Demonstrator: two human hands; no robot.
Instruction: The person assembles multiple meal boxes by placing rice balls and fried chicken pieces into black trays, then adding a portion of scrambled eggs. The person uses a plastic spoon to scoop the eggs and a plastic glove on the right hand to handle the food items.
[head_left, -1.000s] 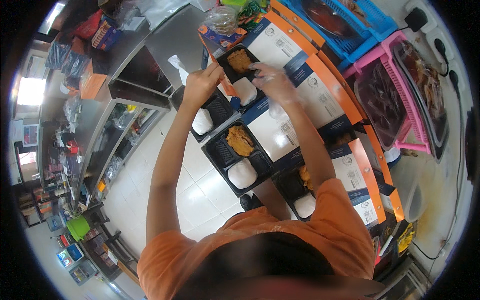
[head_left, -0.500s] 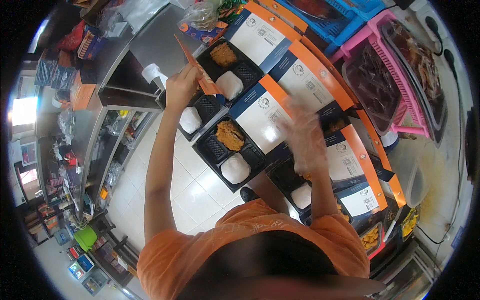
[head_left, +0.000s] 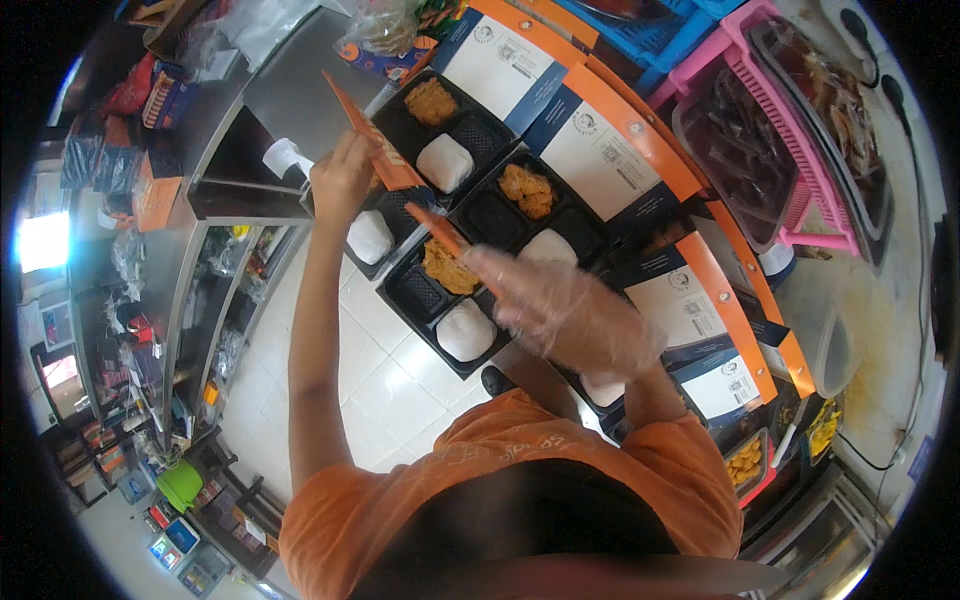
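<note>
A: Head view: four black trays (head_left: pixel 478 120) with their food showing, each with one rice block (head_left: pixel 444 162) and one fried piece (head_left: pixel 431 100).
B: Hands?
A: Left hand (head_left: pixel 343 177) is closed on an orange sleeve (head_left: pixel 375 145), held over the far-left tray. Right hand (head_left: pixel 560 312), gloved, is blurred and looks spread flat above the near trays; grip can't be told.

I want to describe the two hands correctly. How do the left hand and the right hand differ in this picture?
The left hand looks bare and sharp, while the right hand wears a clear plastic glove and is blurred. The left hand grips an orange card sleeve beside the far trays; the right hand hovers over the nearer meal trays, fingers spread, holding nothing visible. Both reach over black trays of rice and fried food.
</note>
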